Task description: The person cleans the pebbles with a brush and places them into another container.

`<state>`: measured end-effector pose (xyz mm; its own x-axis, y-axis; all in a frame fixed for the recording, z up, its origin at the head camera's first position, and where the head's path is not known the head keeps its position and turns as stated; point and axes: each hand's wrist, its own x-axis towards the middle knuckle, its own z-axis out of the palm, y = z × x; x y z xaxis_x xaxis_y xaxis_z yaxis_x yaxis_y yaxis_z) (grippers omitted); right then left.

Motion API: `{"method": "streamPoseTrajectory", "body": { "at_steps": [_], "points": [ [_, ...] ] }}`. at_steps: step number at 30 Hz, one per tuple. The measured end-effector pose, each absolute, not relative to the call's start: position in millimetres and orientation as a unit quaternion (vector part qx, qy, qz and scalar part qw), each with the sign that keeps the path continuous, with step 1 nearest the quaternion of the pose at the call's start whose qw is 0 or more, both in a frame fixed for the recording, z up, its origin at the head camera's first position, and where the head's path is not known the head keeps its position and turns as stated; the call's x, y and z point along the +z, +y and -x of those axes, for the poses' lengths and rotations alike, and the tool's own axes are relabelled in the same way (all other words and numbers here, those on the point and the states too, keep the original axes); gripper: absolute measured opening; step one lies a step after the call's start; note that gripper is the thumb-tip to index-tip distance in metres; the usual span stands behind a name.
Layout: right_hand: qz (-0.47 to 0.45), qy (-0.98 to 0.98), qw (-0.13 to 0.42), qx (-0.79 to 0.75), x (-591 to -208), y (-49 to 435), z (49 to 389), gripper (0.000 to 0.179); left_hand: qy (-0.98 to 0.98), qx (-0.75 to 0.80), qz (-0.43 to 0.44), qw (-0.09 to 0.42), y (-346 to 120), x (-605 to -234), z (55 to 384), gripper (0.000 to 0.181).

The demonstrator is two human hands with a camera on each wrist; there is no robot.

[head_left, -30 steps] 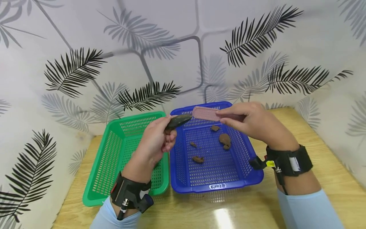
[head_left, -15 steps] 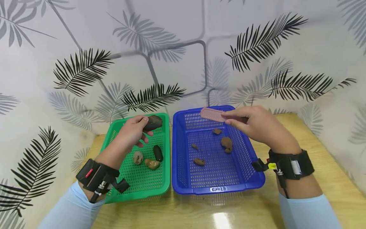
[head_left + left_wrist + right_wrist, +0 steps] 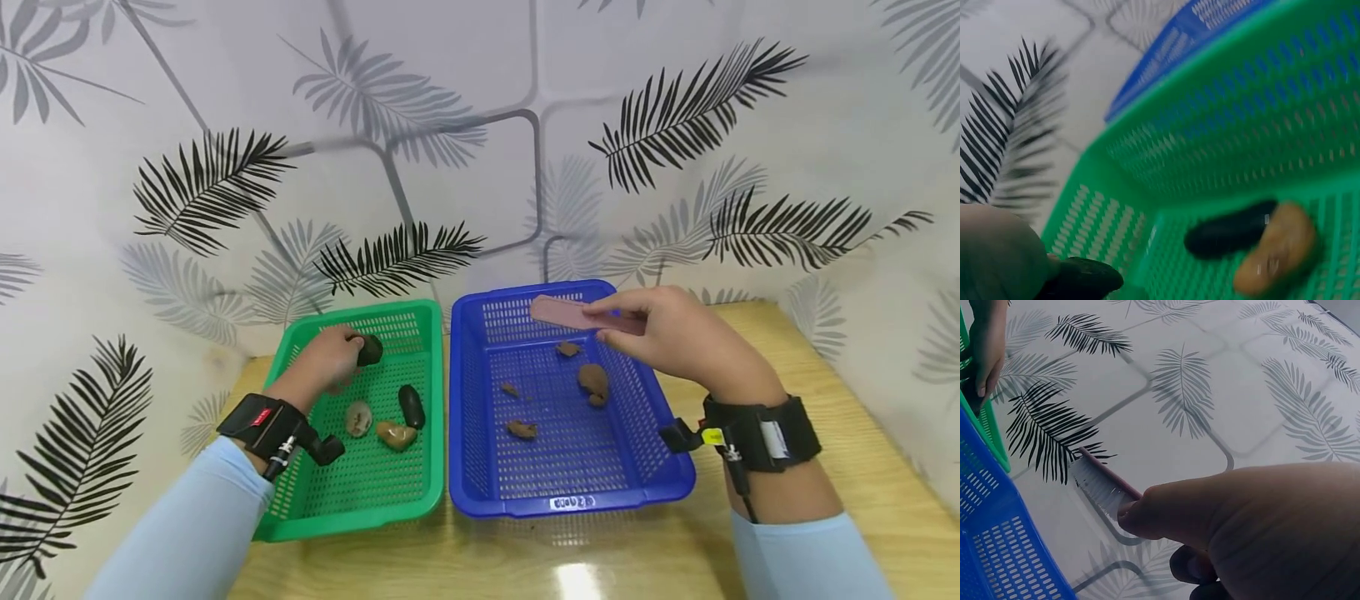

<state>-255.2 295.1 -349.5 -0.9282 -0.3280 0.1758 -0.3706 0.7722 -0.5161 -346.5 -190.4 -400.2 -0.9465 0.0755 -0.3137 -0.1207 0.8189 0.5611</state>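
Note:
My left hand grips a dark stone low inside the green basket, near its back left. The left wrist view shows only part of that stone at the bottom edge. On the basket floor in front of the hand lie a black oblong stone, a glossy brown stone and a pale round stone. Above the back right of the blue basket, my right hand holds a pink brush between thumb and fingers. Its white bristles show in the right wrist view.
Several brown clumps lie in the blue basket, the largest toward its right side. Both baskets stand side by side on a wooden table. A leaf-patterned wall rises close behind them.
My left hand has carried the dark stone from beside the brush leftward, then down into the green basket. The right hand keeps the brush, moved slightly right and lower.

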Motion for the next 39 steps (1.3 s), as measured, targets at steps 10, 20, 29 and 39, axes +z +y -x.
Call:
{"method": "streamPoseTrajectory", "body": {
  "at_steps": [10, 20, 29, 39],
  "points": [
    [-0.198, -0.938, 0.040, 0.283, -351, 295, 257, 0.030, 0.953, 0.207, -0.041, 0.219, -210, -415, 357, 0.055],
    [-0.206, -0.933, 0.037, 0.292, -353, 297, 258, 0.031, 0.948, 0.187, -0.024, 0.255, -198, -419, 349, 0.048],
    [-0.202, -0.937, 0.046, 0.283, -348, 300, 259, 0.031, 0.993, 0.082, -0.071, 0.051, -154, -397, 352, 0.029],
    [-0.163, -0.944, 0.053, 0.283, -347, 306, 258, 0.033, 0.958, 0.157, -0.233, -0.051, -32, -369, 343, 0.024]
  ]
}}
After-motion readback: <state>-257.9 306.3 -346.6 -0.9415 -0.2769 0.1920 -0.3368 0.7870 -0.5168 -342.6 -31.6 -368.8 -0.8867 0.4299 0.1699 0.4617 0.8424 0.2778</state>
